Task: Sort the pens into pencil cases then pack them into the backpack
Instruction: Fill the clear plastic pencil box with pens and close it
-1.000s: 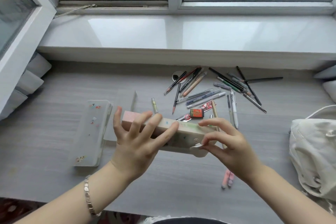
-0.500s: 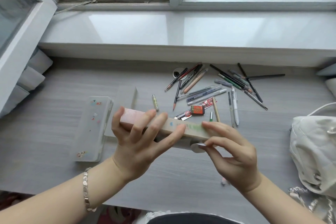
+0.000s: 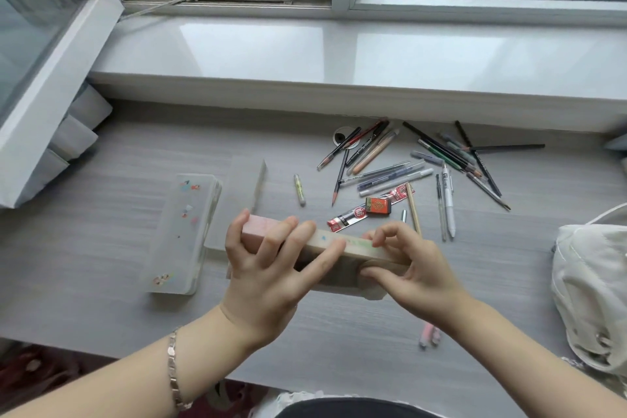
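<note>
A long pastel pencil case (image 3: 353, 244) with a pink left end is held above the grey desk (image 3: 101, 282). My left hand (image 3: 271, 268) grips its left half, fingers wrapped over the top. My right hand (image 3: 407, 268) holds its right end, thumb on the round clasp and fingers over the top edge. A clear pencil case (image 3: 185, 231) with small stickers lies shut to the left. Several pens and pencils (image 3: 407, 170) are scattered at the back right. A white backpack (image 3: 593, 292) sits at the right edge.
A clear open lid or tray (image 3: 241, 200) stands behind the held case. An orange eraser (image 3: 378, 205) and a red lead refill pack (image 3: 353, 215) lie among the pens. Two pink pens (image 3: 429, 334) lie near the front edge. The window sill (image 3: 339, 54) runs behind.
The right hand's fingers have shifted on the case's right end, thumb now on the clasp. The case has tilted slightly so its underside shows. The left hand's grip is unchanged.
</note>
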`<state>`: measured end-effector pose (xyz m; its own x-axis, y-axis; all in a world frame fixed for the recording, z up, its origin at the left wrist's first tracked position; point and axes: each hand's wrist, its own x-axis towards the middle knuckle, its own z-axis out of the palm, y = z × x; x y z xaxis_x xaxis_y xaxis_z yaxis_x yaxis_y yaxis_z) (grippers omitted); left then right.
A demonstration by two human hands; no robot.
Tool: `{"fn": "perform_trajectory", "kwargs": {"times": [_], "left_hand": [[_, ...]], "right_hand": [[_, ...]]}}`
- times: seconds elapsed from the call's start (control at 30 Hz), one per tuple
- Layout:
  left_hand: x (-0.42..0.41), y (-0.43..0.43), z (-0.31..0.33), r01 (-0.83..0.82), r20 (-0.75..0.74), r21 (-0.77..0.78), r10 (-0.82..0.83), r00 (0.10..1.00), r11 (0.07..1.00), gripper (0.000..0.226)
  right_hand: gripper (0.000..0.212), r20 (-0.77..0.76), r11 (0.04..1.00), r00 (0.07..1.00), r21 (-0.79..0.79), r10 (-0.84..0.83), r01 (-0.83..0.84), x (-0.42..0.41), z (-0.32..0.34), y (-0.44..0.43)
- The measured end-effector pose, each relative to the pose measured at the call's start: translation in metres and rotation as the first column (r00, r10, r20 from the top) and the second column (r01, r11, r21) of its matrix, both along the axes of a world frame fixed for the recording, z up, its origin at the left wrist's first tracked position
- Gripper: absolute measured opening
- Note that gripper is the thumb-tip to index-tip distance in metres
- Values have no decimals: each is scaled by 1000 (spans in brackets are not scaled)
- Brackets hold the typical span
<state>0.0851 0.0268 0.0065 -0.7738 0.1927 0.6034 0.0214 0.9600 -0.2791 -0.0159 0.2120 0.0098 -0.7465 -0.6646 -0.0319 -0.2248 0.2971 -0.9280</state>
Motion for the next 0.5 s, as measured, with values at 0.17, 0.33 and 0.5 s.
{"fn": "perform_trajectory", "kwargs": {"times": [0.17,0.33,0.5], "left_hand": [[16,-6,-17,-133,209,112,107,972,985,74],[26,-29,-37,-336,477,291,169,863,896,85],[28,-38,-46,-544,747,319,148,648,776,102]], "right_hand": [[49,93,965,980,181,177,-192,-19,1,-24],[51,69,806,903,427,424,-411,-34,1,-81],[47,239,701,857,496,457,-513,-45,-25,-134]]}}
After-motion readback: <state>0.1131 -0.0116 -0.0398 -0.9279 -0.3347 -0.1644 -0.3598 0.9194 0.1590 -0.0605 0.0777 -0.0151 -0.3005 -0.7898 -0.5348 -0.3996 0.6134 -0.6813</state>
